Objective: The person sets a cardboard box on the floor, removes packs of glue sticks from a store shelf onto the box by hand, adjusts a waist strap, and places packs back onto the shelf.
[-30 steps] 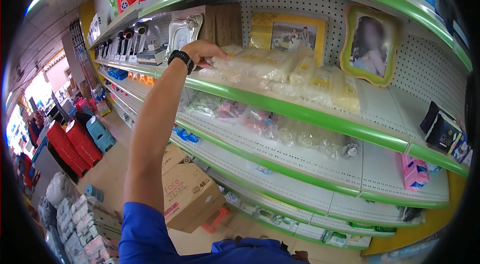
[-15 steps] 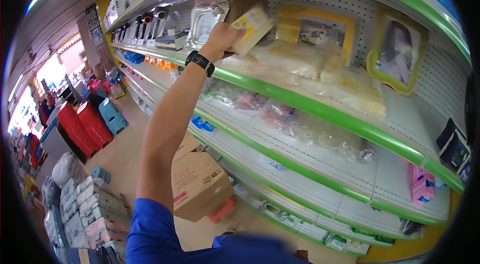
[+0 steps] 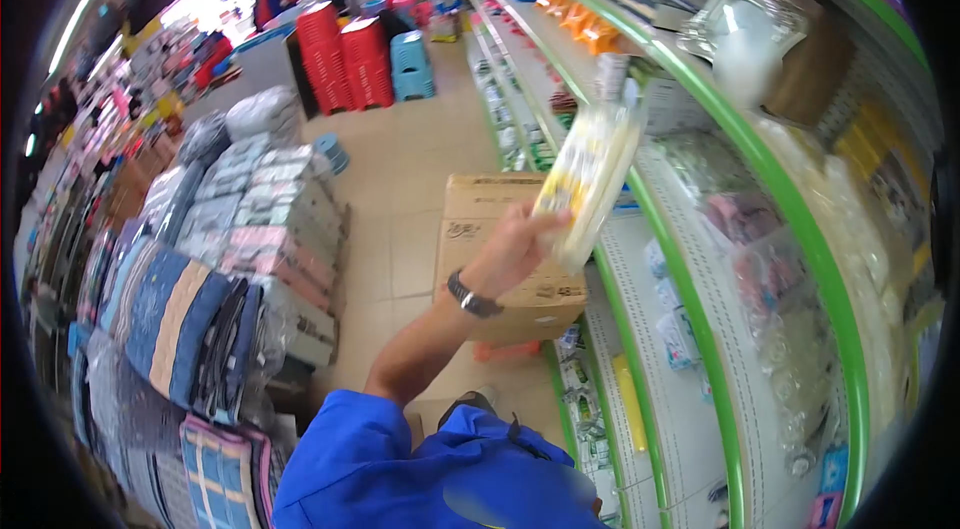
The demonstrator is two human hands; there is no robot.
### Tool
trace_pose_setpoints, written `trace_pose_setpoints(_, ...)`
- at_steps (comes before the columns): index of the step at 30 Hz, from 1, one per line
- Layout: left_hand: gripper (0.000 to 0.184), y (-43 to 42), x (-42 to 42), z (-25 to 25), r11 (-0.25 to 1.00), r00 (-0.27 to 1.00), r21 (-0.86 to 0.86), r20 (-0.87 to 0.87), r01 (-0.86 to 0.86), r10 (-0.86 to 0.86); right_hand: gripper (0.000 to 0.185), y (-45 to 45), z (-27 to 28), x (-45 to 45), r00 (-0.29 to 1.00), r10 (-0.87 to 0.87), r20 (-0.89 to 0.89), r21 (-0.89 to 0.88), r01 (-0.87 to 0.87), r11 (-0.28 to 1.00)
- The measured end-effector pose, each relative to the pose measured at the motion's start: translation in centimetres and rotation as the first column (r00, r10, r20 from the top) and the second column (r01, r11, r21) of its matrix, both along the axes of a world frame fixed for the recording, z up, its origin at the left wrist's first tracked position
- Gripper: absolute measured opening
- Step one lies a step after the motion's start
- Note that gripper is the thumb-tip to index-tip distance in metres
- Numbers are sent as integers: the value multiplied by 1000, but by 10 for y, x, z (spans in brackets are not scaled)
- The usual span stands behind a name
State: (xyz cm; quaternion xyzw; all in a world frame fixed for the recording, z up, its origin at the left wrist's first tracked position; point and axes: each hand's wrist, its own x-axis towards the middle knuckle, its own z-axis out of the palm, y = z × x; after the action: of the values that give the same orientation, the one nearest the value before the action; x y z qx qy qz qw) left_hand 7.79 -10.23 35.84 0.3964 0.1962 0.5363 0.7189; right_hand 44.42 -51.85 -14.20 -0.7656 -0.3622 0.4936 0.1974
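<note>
Pkg point(image 3: 590, 181), long, yellow-white, clear-plastic-wrapped, appears above tan cardboard carton point(image 3: 480, 199); yr L hand point(image 3: 515, 249) is closed round its near end. R hand point(image 3: 598, 506): can't tell. Slick wrap + end-only hold = could slip; far end may clip green-edged white metal shelf point(image 3: 690, 239) right of carton.

A pale, yellow-printed packet point(image 3: 598, 172) tilts in the left hand point(image 3: 515, 249).

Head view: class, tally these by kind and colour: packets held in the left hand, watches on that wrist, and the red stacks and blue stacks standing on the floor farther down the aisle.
Packets in the left hand: 1
Watches: 1
Red stacks: 2
Blue stacks: 1
Total: 5
</note>
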Motion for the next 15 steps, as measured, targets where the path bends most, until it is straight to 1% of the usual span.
trace_pose_setpoints(1, 40, -10, -18, -29, 991, 999, -133, -6, 32, -34, 19, 6, 3, 1, 997, 63, 32, 13, -63, 998)
trace_pose_setpoints(3, 48, -33, -48, -76, 983, 994, -184, -109, -17, -3, 19, 17, 7, 5, 969, 215, 120, 45, -221, 974)
trace_pose_setpoints(4, 49, -41, -63, -106, 984, 979, -166, -198, -70, 36, 19, 23, 10, 6, 923, 326, 203, 58, -344, 937)
trace_pose_setpoints(6, 51, -53, -95, -160, 979, 922, -122, -372, -163, 107, 18, 38, 16, 11, 764, 519, 383, 38, -575, 817)
trace_pose_setpoints(7, 50, -62, -108, -169, 961, 929, -185, -347, -205, 132, 18, 43, 15, 13, 671, 585, 455, 2, -658, 753)
trace_pose_setpoints(9, 48, -75, -132, -183, 909, 937, -313, -298, -274, 179, 18, 59, 14, 13, 526, 647, 552, -68, -745, 664)
trace_pose_setpoints(10, 47, -77, -145, -188, 896, 931, -317, -292, -311, 220, 17, 65, 18, -1, 882, 405, 242, 11, -420, 908)
trace_pose_setpoints(11, 45, -74, -158, -191, 882, 924, -321, -285, -344, 256, 16, 72, 26, -17, 997, -42, -58, 36, 45, 998)
trace_pose_setpoints(12, 44, -69, -170, -196, 868, 917, -328, -276, -372, 288, 16, 78, 32, -27, 817, -476, -325, -124, 462, 878)
trace_pose_setpoints(13, 42, -59, -184, -211, 840, 873, -295, -330, -456, 358, 13, 85, 37, -32, 813, -474, -339, -134, 457, 879)
trace_pose_setpoints(15, 38, -44, -208, -218, 794, 747, -147, -473, -590, 468, 12, 90, 39, -42, 814, -476, -333, -147, 454, 879)
